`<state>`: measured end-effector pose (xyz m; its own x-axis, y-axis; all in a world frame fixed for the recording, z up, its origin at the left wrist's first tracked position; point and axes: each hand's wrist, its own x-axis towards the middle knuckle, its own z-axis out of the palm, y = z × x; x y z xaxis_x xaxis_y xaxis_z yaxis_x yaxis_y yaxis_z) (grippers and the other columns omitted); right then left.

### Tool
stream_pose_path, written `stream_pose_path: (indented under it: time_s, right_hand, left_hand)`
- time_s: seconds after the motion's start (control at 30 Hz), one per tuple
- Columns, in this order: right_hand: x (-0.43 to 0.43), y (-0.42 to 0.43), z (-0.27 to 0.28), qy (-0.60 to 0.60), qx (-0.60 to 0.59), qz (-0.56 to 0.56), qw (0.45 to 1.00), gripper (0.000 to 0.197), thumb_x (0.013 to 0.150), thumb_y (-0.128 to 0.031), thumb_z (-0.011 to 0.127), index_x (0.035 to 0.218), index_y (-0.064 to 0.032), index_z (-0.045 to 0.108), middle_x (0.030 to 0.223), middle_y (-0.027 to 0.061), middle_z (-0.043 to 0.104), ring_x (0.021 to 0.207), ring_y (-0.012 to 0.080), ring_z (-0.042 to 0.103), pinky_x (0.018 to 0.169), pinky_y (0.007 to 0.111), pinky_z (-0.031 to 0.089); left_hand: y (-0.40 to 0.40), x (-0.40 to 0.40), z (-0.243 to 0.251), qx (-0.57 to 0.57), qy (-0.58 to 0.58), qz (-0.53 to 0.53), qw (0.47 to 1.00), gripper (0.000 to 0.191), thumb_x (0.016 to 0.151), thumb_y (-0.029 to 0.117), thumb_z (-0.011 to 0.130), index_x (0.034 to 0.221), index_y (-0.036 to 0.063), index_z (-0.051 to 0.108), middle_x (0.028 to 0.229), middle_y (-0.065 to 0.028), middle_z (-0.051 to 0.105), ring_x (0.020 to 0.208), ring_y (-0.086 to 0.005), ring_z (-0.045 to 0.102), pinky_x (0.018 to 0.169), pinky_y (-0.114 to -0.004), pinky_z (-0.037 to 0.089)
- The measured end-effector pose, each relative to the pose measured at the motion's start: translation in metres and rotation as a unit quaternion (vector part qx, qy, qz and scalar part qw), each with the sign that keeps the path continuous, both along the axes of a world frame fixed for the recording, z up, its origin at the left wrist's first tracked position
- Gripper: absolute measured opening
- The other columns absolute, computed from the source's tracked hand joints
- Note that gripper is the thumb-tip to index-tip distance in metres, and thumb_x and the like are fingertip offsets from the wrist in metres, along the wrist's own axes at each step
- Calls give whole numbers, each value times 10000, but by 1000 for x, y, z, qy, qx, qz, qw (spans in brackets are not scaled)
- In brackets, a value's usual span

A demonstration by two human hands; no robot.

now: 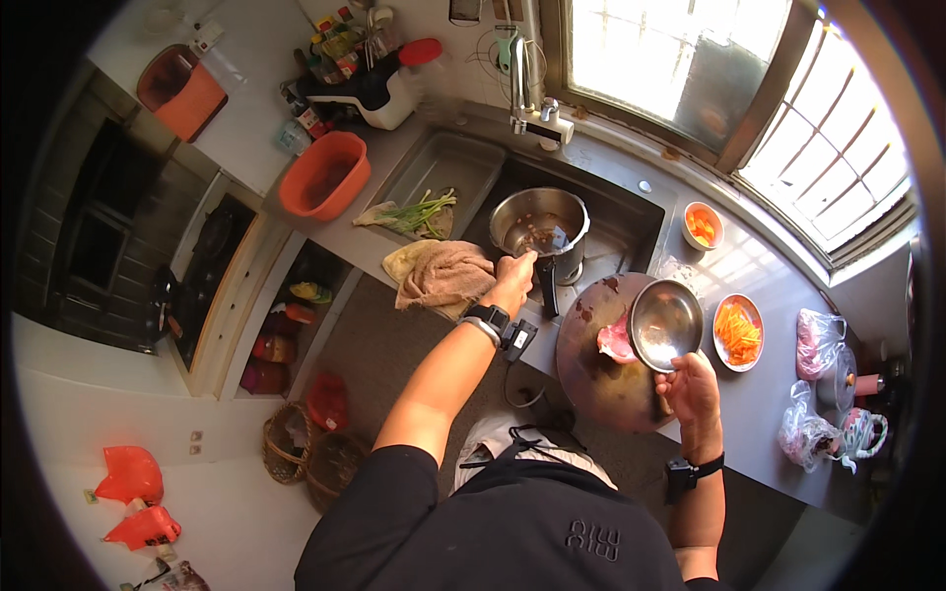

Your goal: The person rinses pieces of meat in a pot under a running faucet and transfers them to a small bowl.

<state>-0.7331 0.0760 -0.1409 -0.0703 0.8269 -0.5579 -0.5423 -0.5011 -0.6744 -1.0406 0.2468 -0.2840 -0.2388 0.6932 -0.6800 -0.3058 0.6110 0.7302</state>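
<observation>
My left hand [519, 275] is at the near rim of a steel pressure cooker pot [540, 221], beside its black handle [548, 287]; whether its fingers grip anything cannot be told. The pot stands at the sink and holds some liquid with small brownish pieces. In my right hand [689, 384] is a steel bowl [667, 325], held by its rim and tilted, its shiny inside facing up. Under the bowl lies a round cutting board [599, 384] with a piece of raw meat [616, 340], partly covered by the bowl.
Green onions [425, 213] lie at the left basin [451, 166], near a brown cloth [449, 275] on the counter edge. A faucet [521, 89] rises behind. To the right are a bowl of orange pieces [703, 226], a plate of orange shreds [738, 333] and plastic bags [817, 343].
</observation>
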Motion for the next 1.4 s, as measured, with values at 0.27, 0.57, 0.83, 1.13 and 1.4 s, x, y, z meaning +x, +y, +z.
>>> stream_pose_path:
  time_s: [0.27, 0.57, 0.83, 1.13, 1.4]
  right_hand:
    - [-11, 0, -3, -24, 22, -89, 995, 372, 824, -22, 476, 1196, -5, 463, 875, 140, 634, 590, 225, 616, 511, 310, 550]
    - [40, 17, -58, -88, -65, -299, 948, 176, 887, -80, 521, 1030, -14, 598, 907, 126, 688, 742, 251, 676, 654, 383, 608]
    - [62, 103, -81, -174, -76, -249, 950, 190, 919, -80, 569, 1086, 8, 585, 977, 153, 649, 799, 302, 670, 676, 407, 620]
    - [92, 128, -125, -213, -71, -246, 943, 296, 921, -158, 668, 1132, 25, 568, 1026, 149, 631, 887, 293, 654, 768, 416, 621]
    - [-59, 134, -23, -377, 21, -114, 919, 288, 936, -204, 646, 1132, 7, 637, 884, 53, 643, 598, 87, 580, 525, 241, 519]
  left_hand:
    - [34, -14, -57, -58, -139, -188, 971, 245, 934, 383, 610, 991, 148, 568, 789, -51, 603, 608, -210, 551, 585, -364, 508]
    - [37, -29, -52, -143, -94, -173, 970, 658, 893, 354, 636, 1410, 36, 383, 1459, -157, 385, 1257, -381, 445, 1048, -537, 396]
    - [46, -56, -27, -106, -80, -152, 979, 590, 886, 227, 620, 1391, 1, 413, 1542, -224, 246, 1438, -406, 218, 1104, -566, 310]
    - [36, -80, 35, -1, -7, -240, 971, 515, 906, 273, 586, 1335, 33, 431, 1335, -192, 406, 1259, -346, 436, 982, -407, 460]
    - [81, -84, -24, -158, 33, -136, 977, 458, 884, 203, 582, 1266, -6, 440, 1393, -179, 425, 1201, -309, 487, 829, -414, 519]
